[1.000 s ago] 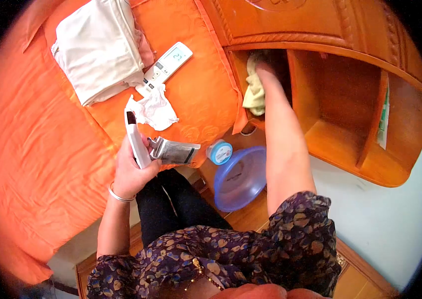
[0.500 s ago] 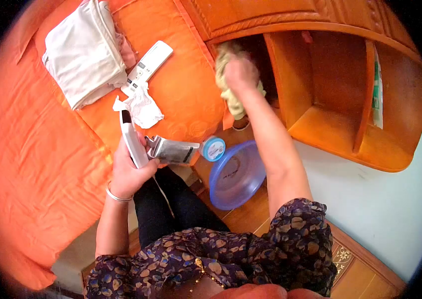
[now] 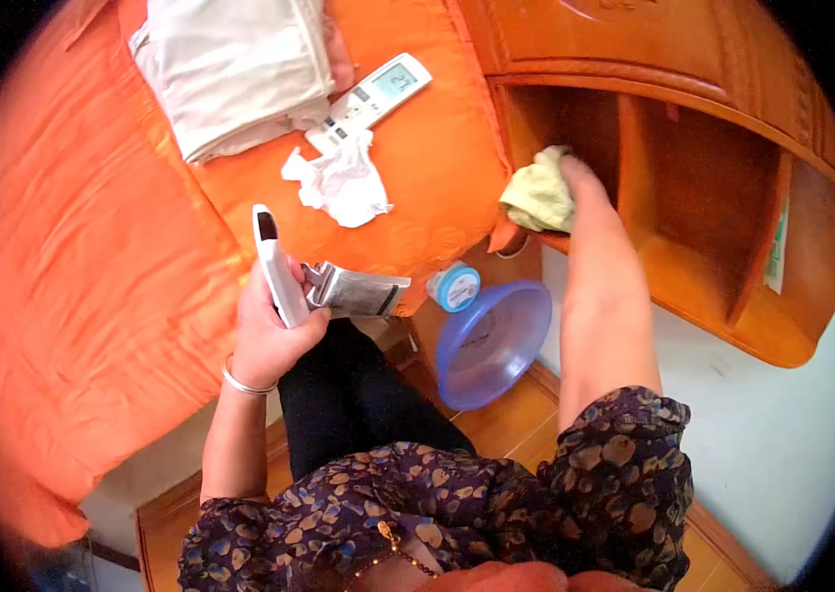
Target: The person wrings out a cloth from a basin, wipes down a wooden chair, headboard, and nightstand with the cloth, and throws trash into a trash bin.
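Note:
My left hand (image 3: 274, 331) is closed around a slim white handheld device (image 3: 281, 274) with a dark window near its top. A silver-grey flat packet (image 3: 358, 291) with a metal clip-like piece also juts out of this hand to the right. At the left compartment of the wooden shelf (image 3: 635, 178), my right hand (image 3: 580, 178) grips a crumpled pale yellow cloth (image 3: 539, 192). Its fingertips are partly hidden by the cloth and the dark compartment. Just right of the packet is a round tub with a blue lid (image 3: 459, 288); what supports it is unclear.
On the orange bedspread (image 3: 72, 266) lie folded white clothes (image 3: 240, 79), a white remote control (image 3: 378, 94) and a crumpled white tissue (image 3: 343, 183). A blue plastic basin (image 3: 496, 345) sits below the tub. Green-and-white paper (image 3: 778, 252) stands in the shelf's right compartment.
The view has shifted, so the bed and shelf appear farther right. My right hand has moved deeper behind the yellow cloth, which is bunched smaller at the compartment's front. My left hand keeps its hold.

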Demonstrator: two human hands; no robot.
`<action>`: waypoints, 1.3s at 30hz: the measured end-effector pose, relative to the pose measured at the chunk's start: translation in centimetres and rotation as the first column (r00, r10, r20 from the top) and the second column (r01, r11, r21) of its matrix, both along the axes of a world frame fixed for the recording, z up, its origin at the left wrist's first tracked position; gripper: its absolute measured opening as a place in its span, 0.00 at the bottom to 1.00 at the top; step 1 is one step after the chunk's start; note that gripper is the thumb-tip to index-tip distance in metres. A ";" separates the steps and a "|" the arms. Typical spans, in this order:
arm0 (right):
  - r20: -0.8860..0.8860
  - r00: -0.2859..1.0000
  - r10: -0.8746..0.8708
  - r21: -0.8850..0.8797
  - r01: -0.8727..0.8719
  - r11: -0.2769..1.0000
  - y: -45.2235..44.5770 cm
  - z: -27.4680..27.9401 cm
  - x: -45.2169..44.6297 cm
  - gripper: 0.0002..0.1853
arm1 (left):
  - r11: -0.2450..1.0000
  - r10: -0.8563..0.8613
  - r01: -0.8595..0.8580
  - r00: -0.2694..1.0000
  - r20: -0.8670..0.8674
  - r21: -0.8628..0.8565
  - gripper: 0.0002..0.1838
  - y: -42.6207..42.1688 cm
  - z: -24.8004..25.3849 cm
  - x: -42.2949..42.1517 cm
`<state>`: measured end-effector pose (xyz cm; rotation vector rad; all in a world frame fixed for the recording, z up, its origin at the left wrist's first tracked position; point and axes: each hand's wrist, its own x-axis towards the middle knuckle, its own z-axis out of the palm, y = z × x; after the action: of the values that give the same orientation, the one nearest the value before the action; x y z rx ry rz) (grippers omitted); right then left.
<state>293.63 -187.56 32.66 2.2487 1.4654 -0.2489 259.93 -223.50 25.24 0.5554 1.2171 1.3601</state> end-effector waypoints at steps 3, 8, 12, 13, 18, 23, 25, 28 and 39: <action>0.051 0.998 0.030 0.090 -0.034 0.995 0.9 -0.6 1.4 0.27 | 1.000 -0.012 0.012 1.000 0.000 0.008 0.22 -0.4 -1.3 -0.7; 0.096 0.994 0.061 0.099 -0.070 0.993 2.1 0.1 1.2 0.27 | 1.000 0.005 -0.005 1.000 -0.005 -0.011 0.23 -1.2 -2.6 -1.2; 0.055 0.998 0.008 0.024 -0.010 1.000 0.2 1.2 1.4 0.27 | 0.999 0.052 -0.052 0.998 0.023 0.003 0.24 -2.2 -3.1 -1.6; 0.036 0.999 -0.006 0.011 0.006 1.000 -0.1 1.4 1.3 0.26 | 0.999 0.053 -0.053 0.998 0.030 0.010 0.24 -2.4 -3.3 -1.8; -0.045 0.999 -0.005 -0.056 0.002 0.998 -1.4 0.0 1.8 0.28 | 0.998 0.044 -0.042 0.998 0.037 -0.049 0.22 -2.7 -0.4 -1.6; -0.138 0.922 0.362 -0.388 -0.386 0.837 -7.1 2.1 -5.8 0.23 | 1.000 -0.001 0.002 0.997 -0.079 0.021 0.20 -1.5 4.8 -0.8; -0.368 0.910 0.188 -0.556 -0.378 0.741 -10.3 2.2 -6.0 0.27 | 0.997 -0.064 0.058 0.992 -0.112 -0.049 0.20 -0.7 8.1 -1.2; -0.507 0.862 0.024 -0.701 -0.429 0.570 -16.2 7.7 -8.1 0.18 | 0.991 -0.116 0.100 0.970 -0.214 -0.084 0.20 0.7 10.3 -1.8; -0.448 -0.283 -0.848 -0.887 0.254 0.384 -23.4 19.7 -0.6 0.19 | 0.973 -0.193 0.161 0.961 -0.199 -0.164 0.23 8.8 14.5 4.9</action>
<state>292.98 -211.00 52.36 1.9763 0.0007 -2.5988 264.78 -214.74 39.70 0.7033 1.3934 1.0703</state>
